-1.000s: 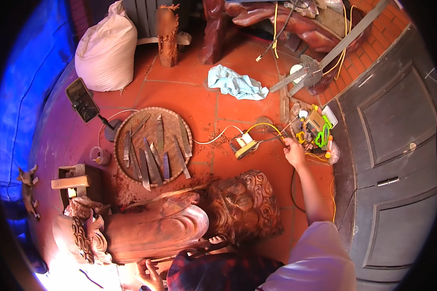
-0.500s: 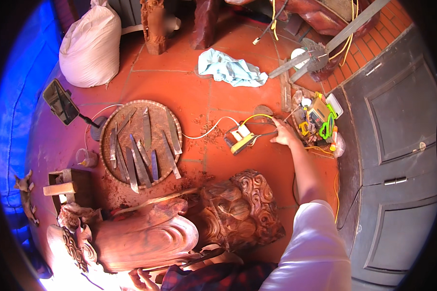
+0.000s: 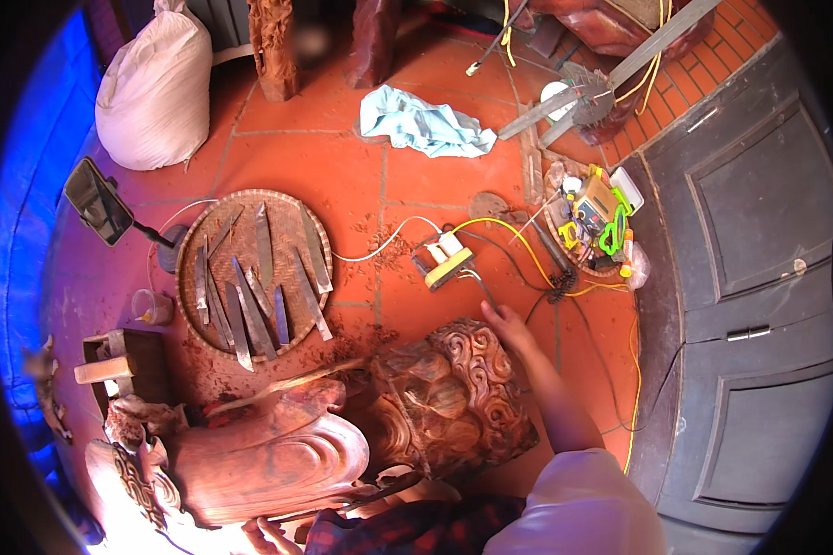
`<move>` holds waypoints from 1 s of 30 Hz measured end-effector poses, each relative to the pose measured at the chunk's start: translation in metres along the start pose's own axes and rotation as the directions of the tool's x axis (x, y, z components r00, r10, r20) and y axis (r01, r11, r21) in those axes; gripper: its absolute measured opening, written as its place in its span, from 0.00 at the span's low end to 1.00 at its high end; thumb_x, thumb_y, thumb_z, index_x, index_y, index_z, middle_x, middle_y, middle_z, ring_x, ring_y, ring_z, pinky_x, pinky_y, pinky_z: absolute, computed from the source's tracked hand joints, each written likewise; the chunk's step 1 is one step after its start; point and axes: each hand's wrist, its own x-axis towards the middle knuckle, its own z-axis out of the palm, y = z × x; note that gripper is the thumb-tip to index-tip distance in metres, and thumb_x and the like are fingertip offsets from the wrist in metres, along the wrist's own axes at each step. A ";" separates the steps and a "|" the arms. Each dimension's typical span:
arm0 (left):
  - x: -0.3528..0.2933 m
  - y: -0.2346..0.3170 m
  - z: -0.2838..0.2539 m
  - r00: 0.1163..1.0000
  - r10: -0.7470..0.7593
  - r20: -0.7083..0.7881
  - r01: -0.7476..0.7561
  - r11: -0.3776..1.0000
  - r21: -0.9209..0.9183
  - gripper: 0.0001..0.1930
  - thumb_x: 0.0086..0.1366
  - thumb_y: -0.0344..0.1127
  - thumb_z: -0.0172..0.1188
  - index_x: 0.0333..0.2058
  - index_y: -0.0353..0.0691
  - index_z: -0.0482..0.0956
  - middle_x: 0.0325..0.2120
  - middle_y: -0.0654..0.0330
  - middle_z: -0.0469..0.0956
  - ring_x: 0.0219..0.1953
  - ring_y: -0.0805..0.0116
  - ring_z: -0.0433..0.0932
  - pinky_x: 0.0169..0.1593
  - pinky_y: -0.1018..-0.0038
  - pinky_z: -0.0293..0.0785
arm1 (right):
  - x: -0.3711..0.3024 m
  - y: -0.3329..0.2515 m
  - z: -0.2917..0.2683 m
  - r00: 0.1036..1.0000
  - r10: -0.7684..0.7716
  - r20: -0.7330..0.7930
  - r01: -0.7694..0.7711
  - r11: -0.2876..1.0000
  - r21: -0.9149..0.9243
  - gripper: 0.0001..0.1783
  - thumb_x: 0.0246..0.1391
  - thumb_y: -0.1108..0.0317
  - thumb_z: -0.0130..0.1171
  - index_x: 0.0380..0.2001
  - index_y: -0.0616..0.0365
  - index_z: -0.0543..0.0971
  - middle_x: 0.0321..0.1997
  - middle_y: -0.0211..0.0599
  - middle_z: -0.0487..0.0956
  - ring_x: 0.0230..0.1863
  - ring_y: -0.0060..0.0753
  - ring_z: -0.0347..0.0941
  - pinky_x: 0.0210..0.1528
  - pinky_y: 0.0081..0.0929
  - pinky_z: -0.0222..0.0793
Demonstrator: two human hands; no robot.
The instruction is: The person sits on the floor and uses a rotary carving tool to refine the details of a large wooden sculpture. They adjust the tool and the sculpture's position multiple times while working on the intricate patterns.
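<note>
My right hand (image 3: 507, 326) is just past the far right corner of a carved reddish-brown wood piece (image 3: 273, 458). Its fingers are a little apart and I see nothing held in them. Close to the fingertips runs a thin cable from a yellow and white power strip (image 3: 446, 264) on the floor. At the lower edge, my left hand (image 3: 270, 536) is partly cut off; its fingers are apart and lie by the near edge of the carving. Swirls in relief cover the carving's right end, while its middle is smooth and curved.
A round woven tray (image 3: 292, 347) holds several flat blades. Beside it stand a phone on a stand (image 3: 100, 202), a plastic cup (image 3: 152, 307) and a wooden box (image 3: 139, 365). A basket of small items (image 3: 587, 227), a blue cloth (image 3: 426, 123) and a white sack (image 3: 155, 92) lie farther off.
My right hand has drawn back from the cables beside the basket toward the carving's right end. A yellow cable by the power strip now shows uncovered. The whole view has shifted slightly.
</note>
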 end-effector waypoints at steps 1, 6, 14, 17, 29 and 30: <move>0.000 -0.002 -0.002 1.000 0.000 -0.001 0.000 1.000 0.003 0.20 0.66 0.51 0.52 0.44 0.39 0.76 0.34 0.56 0.76 0.34 0.67 0.72 0.40 0.70 0.69 | -0.003 0.004 0.014 1.000 0.004 0.021 -0.005 0.998 0.064 0.35 0.54 0.42 0.55 0.48 0.67 0.72 0.44 0.53 0.78 0.43 0.39 0.78 0.46 0.34 0.72; 0.000 -0.005 -0.008 0.999 -0.023 -0.029 0.023 0.999 0.026 0.21 0.66 0.51 0.53 0.45 0.39 0.76 0.36 0.54 0.76 0.35 0.66 0.73 0.41 0.70 0.70 | -0.033 -0.040 0.011 0.951 -0.257 -0.171 0.304 0.687 0.660 0.16 0.60 0.61 0.54 0.43 0.63 0.74 0.41 0.46 0.78 0.40 0.35 0.78 0.43 0.29 0.74; 0.007 -0.015 0.014 0.975 0.194 -0.112 -0.202 0.977 -0.064 0.15 0.66 0.45 0.55 0.33 0.38 0.72 0.23 0.62 0.72 0.25 0.76 0.70 0.27 0.81 0.65 | 0.019 0.027 -0.129 0.563 -0.432 -0.704 0.189 0.897 -0.399 0.03 0.50 0.73 0.58 0.28 0.61 0.78 0.29 0.42 0.79 0.28 0.35 0.77 0.31 0.31 0.73; 0.003 -0.008 0.006 0.977 0.118 -0.180 -0.153 0.968 -0.199 0.09 0.65 0.31 0.54 0.27 0.33 0.71 0.23 0.61 0.72 0.27 0.75 0.69 0.34 0.81 0.68 | 0.041 -0.004 -0.124 0.420 -0.749 -0.512 0.254 0.639 -0.726 0.04 0.48 0.72 0.58 0.30 0.59 0.79 0.31 0.45 0.78 0.36 0.49 0.75 0.40 0.39 0.70; -0.001 0.019 -0.013 0.931 0.363 -0.029 -0.361 0.931 0.051 0.06 0.54 0.29 0.64 0.23 0.39 0.74 0.15 0.62 0.72 0.14 0.73 0.71 0.18 0.77 0.66 | 0.187 0.056 -0.167 0.841 -0.489 -0.232 -0.046 0.363 -0.931 0.29 0.51 0.59 0.60 0.53 0.67 0.70 0.53 0.57 0.72 0.53 0.57 0.69 0.56 0.41 0.64; -0.004 0.016 -0.012 0.927 0.372 -0.047 -0.371 0.928 0.034 0.07 0.53 0.28 0.64 0.23 0.39 0.73 0.15 0.62 0.72 0.14 0.73 0.71 0.18 0.77 0.65 | 0.191 0.056 -0.175 0.824 -0.506 -0.255 -0.060 0.370 -0.927 0.29 0.52 0.59 0.60 0.53 0.67 0.70 0.53 0.57 0.72 0.53 0.57 0.69 0.56 0.41 0.64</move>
